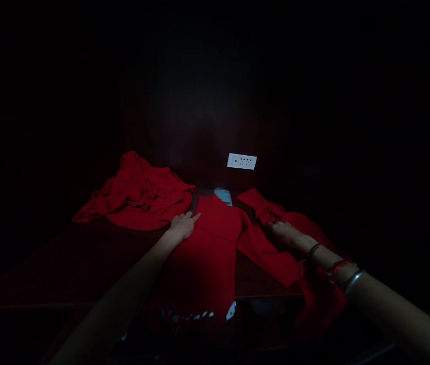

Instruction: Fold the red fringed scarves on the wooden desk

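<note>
A person's left hand (pixel 184 225) rests unclenched on a flat red fringed cloth (pixel 209 253) overhanging a dark brown table (pixel 66 274), while the right hand (pixel 285 233) touches a bunched red cloth (pixel 302 220) alongside, its grip impossible to tell.

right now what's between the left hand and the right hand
Between the left hand and the right hand, the head view shows part of the spread red cloth.
</note>
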A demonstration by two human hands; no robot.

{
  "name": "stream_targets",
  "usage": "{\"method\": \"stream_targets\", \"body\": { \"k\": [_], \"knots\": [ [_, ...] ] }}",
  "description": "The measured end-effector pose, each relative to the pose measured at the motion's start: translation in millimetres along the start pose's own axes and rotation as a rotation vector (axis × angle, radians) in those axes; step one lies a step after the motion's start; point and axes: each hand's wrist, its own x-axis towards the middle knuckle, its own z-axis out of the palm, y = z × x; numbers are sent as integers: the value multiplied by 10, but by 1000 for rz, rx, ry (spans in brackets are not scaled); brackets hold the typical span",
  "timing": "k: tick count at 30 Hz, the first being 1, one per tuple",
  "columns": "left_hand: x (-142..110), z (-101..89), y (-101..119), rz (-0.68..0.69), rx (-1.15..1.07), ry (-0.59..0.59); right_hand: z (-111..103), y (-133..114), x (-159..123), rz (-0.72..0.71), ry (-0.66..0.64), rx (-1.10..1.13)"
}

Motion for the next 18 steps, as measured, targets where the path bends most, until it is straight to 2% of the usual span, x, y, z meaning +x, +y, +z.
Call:
{"method": "stream_targets", "body": {
  "k": [4,5,8,11,15,18],
  "knots": [
    [-18,-24,23,-10,54,-3,-187,24,14,103,-371,41],
    [-25,-33,29,-12,60,-2,-217,8,31,118,-408,49],
    [-47,-60,45,-19,63,-16,-236,-111,100,124,-299,129],
    [-64,-65,53,-27,69,-17,-162,-311,187,127,-206,400],
    [-80,-45,48,-8,84,19,-34,-517,299,304,-129,724],
    [-79,-27,49,-7,89,22,-79,-414,363,412,-72,767]
  ]
}}
